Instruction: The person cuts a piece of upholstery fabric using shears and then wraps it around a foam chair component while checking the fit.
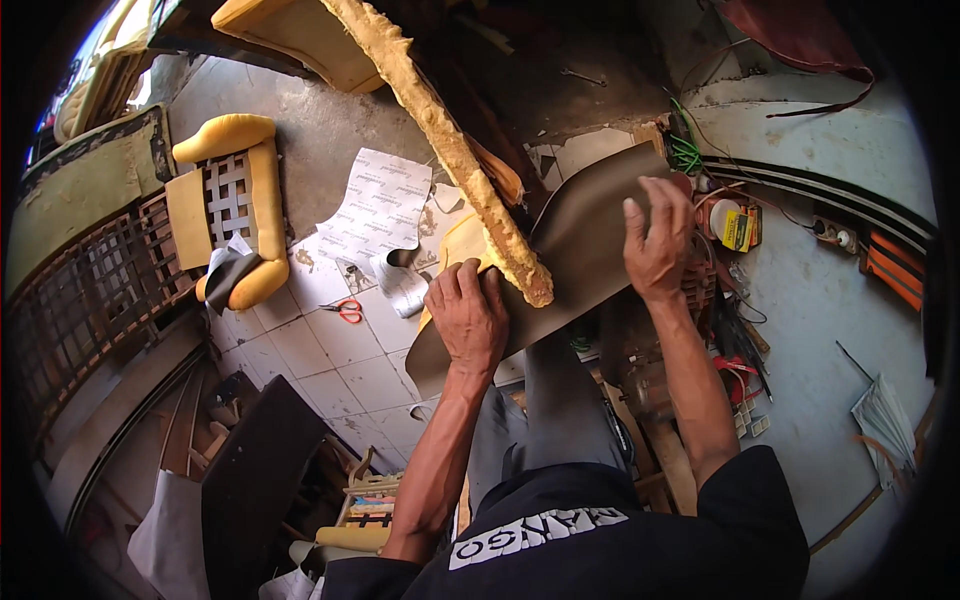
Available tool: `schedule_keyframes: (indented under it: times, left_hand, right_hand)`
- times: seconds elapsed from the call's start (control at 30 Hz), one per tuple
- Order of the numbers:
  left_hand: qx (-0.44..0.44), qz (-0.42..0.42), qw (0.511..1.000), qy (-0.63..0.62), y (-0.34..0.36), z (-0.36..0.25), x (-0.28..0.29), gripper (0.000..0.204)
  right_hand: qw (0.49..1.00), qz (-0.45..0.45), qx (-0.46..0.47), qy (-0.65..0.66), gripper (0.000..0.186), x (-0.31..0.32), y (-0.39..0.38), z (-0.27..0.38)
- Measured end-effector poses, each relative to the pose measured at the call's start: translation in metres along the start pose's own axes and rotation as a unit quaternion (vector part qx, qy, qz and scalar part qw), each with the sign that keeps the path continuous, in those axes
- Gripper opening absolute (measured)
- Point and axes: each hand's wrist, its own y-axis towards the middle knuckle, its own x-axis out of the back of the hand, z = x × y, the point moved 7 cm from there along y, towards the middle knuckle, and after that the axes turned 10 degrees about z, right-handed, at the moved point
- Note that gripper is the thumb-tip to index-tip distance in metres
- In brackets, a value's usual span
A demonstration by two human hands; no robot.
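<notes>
A dark brown sheet of upholstery material stretches across my lap, curving up toward its right end. My left hand is closed over the sheet's left part, fingers bent around its upper edge beside some yellow foam. My right hand rests against the right end of the sheet, thumb and fingers apart and slightly bent. Between the hands, a long bar covered in rough yellow foam slants from the top down onto the sheet. The underside of the sheet is hidden.
Red-handled scissors and white printed backing sheets lie on the tiles. A yellow padded frame with woven straps stands at left. A dark padded panel leans at lower left. Tools and a yellow box lie at right.
</notes>
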Motion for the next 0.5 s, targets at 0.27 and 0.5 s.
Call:
schedule_keyframes:
  times: [0.27, 0.5]
  left_hand:
    - [0.032, 0.035, 0.999, 0.014, -0.029, 0.029, 0.021, 0.022]
    - [0.024, 0.006, 1.000, 0.008, -0.027, 0.033, 0.020, 0.013]
  right_hand:
    - [0.989, 0.136, 0.059, 0.010, 0.062, -0.058, -0.019, 0.045]
    - [0.977, 0.206, 0.026, -0.049, 0.063, -0.076, -0.019, 0.045]
